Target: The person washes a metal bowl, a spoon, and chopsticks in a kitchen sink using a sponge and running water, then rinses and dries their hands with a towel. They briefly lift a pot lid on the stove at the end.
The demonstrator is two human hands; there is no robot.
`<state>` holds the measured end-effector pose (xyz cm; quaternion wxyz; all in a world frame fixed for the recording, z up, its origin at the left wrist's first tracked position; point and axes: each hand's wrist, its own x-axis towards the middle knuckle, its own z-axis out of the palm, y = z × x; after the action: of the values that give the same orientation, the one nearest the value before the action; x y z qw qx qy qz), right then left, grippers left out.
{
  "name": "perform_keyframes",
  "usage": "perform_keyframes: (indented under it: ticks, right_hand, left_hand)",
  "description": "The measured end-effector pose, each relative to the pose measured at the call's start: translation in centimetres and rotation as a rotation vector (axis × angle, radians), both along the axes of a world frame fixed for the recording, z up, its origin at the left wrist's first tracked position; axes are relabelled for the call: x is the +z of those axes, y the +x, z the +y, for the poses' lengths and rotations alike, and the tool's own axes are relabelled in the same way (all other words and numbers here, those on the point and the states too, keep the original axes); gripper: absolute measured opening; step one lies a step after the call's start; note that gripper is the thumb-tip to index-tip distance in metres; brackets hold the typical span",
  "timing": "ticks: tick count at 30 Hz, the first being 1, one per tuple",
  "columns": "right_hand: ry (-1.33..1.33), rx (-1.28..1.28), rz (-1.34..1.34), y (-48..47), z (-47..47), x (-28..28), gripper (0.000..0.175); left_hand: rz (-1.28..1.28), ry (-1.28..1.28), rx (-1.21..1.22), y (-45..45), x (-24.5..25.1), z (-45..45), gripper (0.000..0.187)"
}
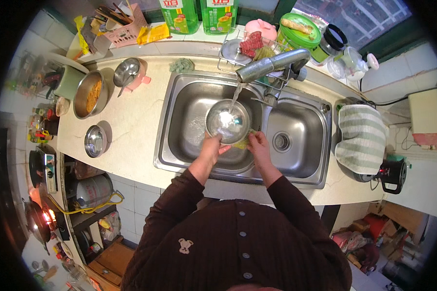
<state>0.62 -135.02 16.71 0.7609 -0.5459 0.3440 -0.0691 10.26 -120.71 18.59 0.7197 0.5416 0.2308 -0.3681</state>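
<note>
My left hand point(213, 147) grips the near-left rim of a round stainless steel bowl point(228, 121) above the left basin of a double steel sink point(189, 145). Water runs from the metal faucet point(258, 69) onto the bowl. At the bowl's near-right side, my right hand point(257, 143) pinches a yellow-green scrubbing cloth point(243, 143), partly hidden under the bowl and fingers. The right basin point(295, 127) shows its drain strainer. A wire rack point(222, 60) behind the faucet holds a red cloth point(251, 44) and a round metal lid.
Left on the counter stand a steel basin of orange-brown food point(93, 96), a metal bowl with a spoon point(128, 69) and a small metal bowl point(94, 141). A striped cloth point(362, 138) and a black kettle point(393, 176) are at right. Green detergent bottles point(180, 20) line the sill. Flame shows beneath a wok point(36, 220).
</note>
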Motion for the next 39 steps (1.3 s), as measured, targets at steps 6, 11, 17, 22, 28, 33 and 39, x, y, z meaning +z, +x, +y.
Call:
perform_keyframes:
  ticks: [6, 11, 17, 22, 28, 33, 39]
  right_hand:
    - [0.095, -0.063, -0.013, -0.6, -1.8, 0.3, 0.012]
    - [0.096, 0.025, -0.075, -0.4, -0.6, 0.2, 0.013]
    - [0.245, -0.033, 0.111, -0.3, -0.5, 0.1, 0.011]
    - [0.259, 0.074, 0.050, -0.5, -0.4, -0.3, 0.011]
    - [0.267, 0.076, 0.115, -0.8, -0.1, -0.7, 0.011]
    - [0.252, 0.082, 0.150, -0.9, 0.2, -0.8, 0.008]
    - [0.243, 0.105, 0.172, 0.1, 1.4, -1.3, 0.008]
  left_hand:
    - [-0.050, -0.110, 0.044, 3.2, -0.8, -2.1, 0.046]
    - [-0.108, 0.050, 0.109, 3.8, -2.2, 2.7, 0.034]
    - [0.111, -0.071, -0.009, 2.8, -2.8, 0.1, 0.035]
    - [0.002, -0.038, -0.044, 4.3, -1.6, 1.1, 0.039]
    - [-0.711, 0.315, -0.215, 2.5, 0.6, -0.6, 0.054]
    - [-1.410, 0.737, -0.422, 4.6, 3.8, 1.5, 0.062]
    - [-1.453, 0.869, -0.280, 8.0, 5.6, 3.2, 0.059]
